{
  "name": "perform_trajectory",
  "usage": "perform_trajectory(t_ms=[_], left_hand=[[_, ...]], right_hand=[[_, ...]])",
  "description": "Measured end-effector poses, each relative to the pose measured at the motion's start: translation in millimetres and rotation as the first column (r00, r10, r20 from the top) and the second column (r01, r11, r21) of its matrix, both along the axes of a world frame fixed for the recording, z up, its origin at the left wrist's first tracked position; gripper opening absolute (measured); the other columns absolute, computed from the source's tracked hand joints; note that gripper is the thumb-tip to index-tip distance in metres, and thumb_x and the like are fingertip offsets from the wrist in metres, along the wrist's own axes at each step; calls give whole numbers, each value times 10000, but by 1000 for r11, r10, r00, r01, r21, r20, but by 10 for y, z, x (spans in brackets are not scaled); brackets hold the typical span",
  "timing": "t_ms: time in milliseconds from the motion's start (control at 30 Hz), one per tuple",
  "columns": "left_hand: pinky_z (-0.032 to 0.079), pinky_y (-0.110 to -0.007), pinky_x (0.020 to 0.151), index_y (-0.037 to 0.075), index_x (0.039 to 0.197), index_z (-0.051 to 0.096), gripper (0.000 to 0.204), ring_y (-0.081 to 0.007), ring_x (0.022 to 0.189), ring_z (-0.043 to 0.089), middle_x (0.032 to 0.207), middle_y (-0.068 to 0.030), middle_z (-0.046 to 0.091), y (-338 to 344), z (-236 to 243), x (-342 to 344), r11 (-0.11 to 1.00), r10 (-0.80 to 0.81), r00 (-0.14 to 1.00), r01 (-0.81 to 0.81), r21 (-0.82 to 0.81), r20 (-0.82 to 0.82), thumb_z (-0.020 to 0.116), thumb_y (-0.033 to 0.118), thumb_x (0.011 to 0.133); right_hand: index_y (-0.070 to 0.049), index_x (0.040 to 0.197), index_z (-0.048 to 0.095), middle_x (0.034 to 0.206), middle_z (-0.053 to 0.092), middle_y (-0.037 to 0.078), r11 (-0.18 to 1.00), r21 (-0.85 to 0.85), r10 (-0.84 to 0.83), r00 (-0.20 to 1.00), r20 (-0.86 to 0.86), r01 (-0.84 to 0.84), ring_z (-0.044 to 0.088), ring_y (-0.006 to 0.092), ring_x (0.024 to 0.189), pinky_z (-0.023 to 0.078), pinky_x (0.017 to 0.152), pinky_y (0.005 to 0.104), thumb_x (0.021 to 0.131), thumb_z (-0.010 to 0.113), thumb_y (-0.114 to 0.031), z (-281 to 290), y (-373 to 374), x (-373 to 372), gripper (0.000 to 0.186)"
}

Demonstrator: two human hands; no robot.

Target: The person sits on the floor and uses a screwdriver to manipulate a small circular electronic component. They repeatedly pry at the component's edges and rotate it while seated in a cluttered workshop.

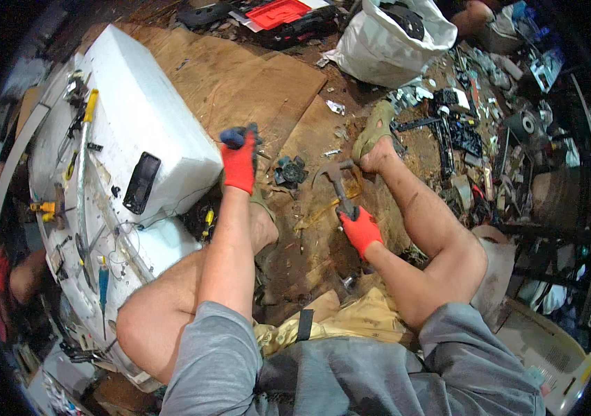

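Observation:
My right hand, in a red glove with dark fingers, is closed round a claw hammer. The hammer's head points away from me, just above the brown floor sheet. My left hand, gloved the same way, is raised beside the white foam block. Its dark fingers are curled, and whatever they may hold cannot be made out. On the floor between my hands lies a small black fan-shaped part with several blades.
To my left, a white surface bears a black phone, a blue-handled screwdriver and a yellow-handled tool. A white sack stands at the far right, near heaped scrap. A red tray lies at the back.

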State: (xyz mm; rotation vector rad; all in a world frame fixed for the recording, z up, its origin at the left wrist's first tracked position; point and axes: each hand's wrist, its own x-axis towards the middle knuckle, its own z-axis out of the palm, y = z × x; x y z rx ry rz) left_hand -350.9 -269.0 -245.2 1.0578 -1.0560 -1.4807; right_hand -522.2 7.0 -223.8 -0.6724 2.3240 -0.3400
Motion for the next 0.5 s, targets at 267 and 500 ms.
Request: perform_trajectory(t_ms=[267, 500], left_hand=[[546, -310, 651, 20, 934, 614, 158, -154, 719, 647, 847, -51, 656, -147, 294, 240, 994, 90, 996, -89, -65, 17, 749, 84, 884], [526, -299, 604, 16, 1014, 607, 175, -181, 613, 643, 790, -72, 665, -64, 427, 93, 975, 214, 971, -220, -45, -103, 705, 131, 925]], right_hand=[[-84, 1404, 460, 1400, 497, 256, 970, 94, 242, 899, -365, -223, 468, 424, 1307, 377, 1086, 484, 842, 688, -466, -573, -15, 294, 716], [-128, 1494, 364, 1536, 312, 276, 933, -110, 320, 930, -180, -342, 427, 423, 1353, 413, 1080, 469, 734, 791, -485, -424, -1493, 320, 942]])
